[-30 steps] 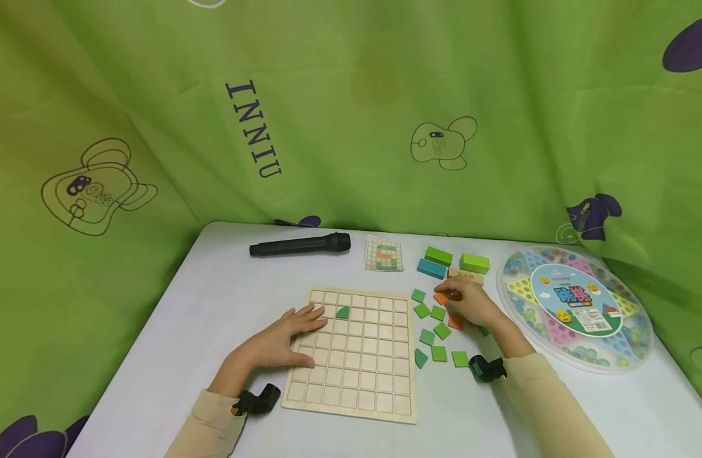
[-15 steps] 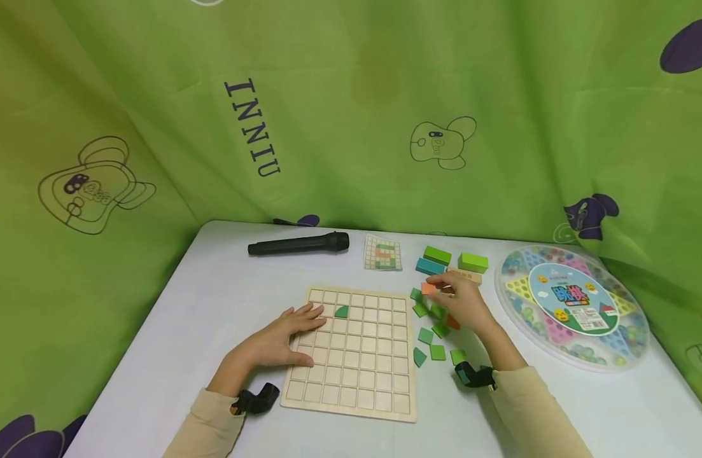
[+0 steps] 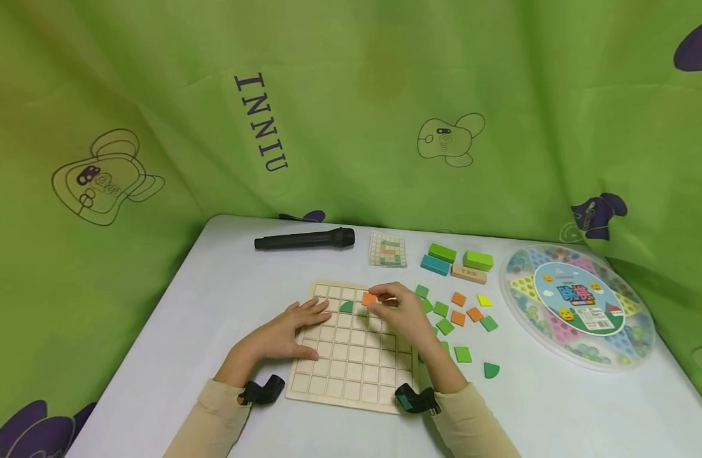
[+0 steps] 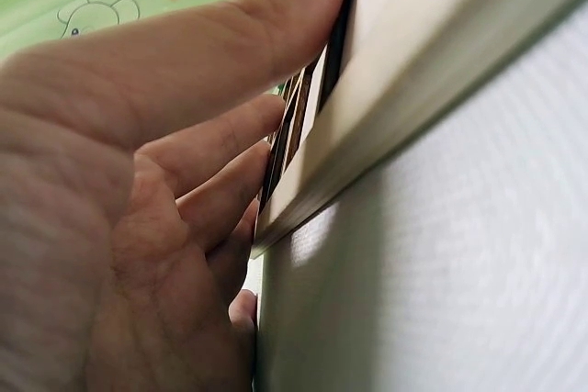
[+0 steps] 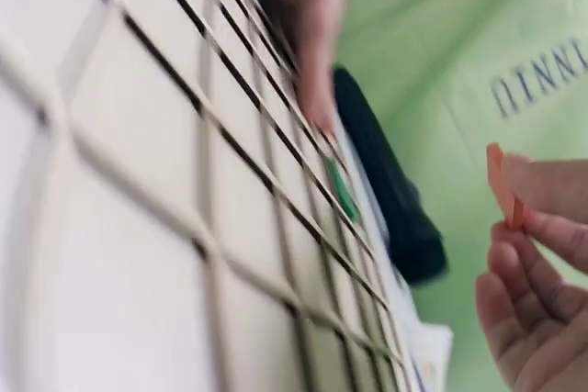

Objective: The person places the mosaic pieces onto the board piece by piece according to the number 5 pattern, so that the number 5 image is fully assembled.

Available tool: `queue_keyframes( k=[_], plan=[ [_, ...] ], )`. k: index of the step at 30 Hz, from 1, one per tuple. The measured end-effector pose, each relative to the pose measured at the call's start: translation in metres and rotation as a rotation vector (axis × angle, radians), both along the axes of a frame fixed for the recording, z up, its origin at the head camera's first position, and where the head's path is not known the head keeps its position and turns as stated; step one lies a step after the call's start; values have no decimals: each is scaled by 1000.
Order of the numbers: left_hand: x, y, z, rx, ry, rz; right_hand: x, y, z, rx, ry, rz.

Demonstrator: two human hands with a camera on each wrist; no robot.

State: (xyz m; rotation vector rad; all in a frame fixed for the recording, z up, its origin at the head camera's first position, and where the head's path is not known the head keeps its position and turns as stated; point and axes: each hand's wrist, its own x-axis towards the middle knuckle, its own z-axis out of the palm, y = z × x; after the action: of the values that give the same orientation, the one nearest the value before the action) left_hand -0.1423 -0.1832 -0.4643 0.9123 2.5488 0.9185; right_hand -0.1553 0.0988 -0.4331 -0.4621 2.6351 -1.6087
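A wooden grid board (image 3: 335,370) lies on the white table, with a green quarter-round tile (image 3: 347,306) in one of its upper cells. My left hand (image 3: 282,334) rests on the board's left edge, fingers extended and thumb on the lower cells. In the left wrist view the board's rim (image 4: 335,149) runs along my fingertips. Between thumb and fingertips, my right hand (image 3: 405,316) pinches an orange square tile (image 3: 368,298) over the upper part of the board. The right wrist view shows this orange tile (image 5: 503,190) held up, apart from the grid.
Right of the board lie several loose green tiles (image 3: 462,354), orange tiles (image 3: 458,318) and a yellow tile (image 3: 485,300). Behind them stand blocks (image 3: 435,264). A patterned card (image 3: 387,249) and a black microphone (image 3: 305,240) lie at the back. A round Chinese checkers box (image 3: 522,318) sits far right.
My right hand has picked up the orange tile from the loose ones and carried it left over the board. My left hand has stayed on the board's edge.
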Motion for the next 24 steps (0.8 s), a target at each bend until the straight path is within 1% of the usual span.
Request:
queue_keyframes(
  k=[2,4,8,10,13,21,24],
  plan=[
    [-1,1,1,0,0,-2,1,-13,-5,-3,-50,-16],
    [-1,1,1,5,-4,-1,1,-24,-9,25,-81,-19],
    [0,1,2,10,-9,-2,1,-36,-18,106,-107,20],
    [0,1,2,9,-9,-3,0,-39,-21,141,-99,49],
    [-1,0,2,6,-2,-4,-1,-42,-25,185,-81,67],
    [-1,-1,-1,15,5,-5,-1,-46,-27,290,-14,78],
    [-1,0,-1,23,3,-7,-1,-46,-27,307,-4,84]
  ],
)
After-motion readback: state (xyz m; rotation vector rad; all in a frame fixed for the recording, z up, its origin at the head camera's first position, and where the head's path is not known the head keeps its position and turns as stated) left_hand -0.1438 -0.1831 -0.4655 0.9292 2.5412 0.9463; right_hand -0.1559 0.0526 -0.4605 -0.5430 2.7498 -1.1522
